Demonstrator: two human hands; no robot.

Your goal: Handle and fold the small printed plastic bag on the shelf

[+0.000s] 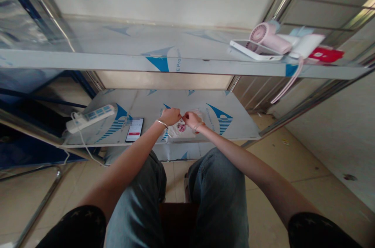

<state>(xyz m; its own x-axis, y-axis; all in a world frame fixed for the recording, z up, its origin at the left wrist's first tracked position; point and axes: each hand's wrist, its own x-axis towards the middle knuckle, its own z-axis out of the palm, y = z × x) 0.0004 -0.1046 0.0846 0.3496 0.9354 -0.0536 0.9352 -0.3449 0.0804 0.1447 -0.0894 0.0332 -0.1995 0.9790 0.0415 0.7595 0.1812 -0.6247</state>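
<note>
My left hand [170, 116] and my right hand [191, 119] meet over the lower metal shelf [152, 103], fingertips pinched close together. Whatever sits between the fingers is too small to make out. Just beneath them lies a whitish, partly see-through packet [179, 132] with a dark red and pink pattern, partly covered by both hands. Left of the hands, a phone [135, 129] rests face up with its screen lit.
A white power strip [93, 117] with a cable lies at the shelf's left end. On the upper shelf [117, 58], which crosses above my hands, are a pink handheld fan [269, 37], a white-framed flat device [254, 50] and a red item [326, 54]. A pink strap [288, 84] hangs down.
</note>
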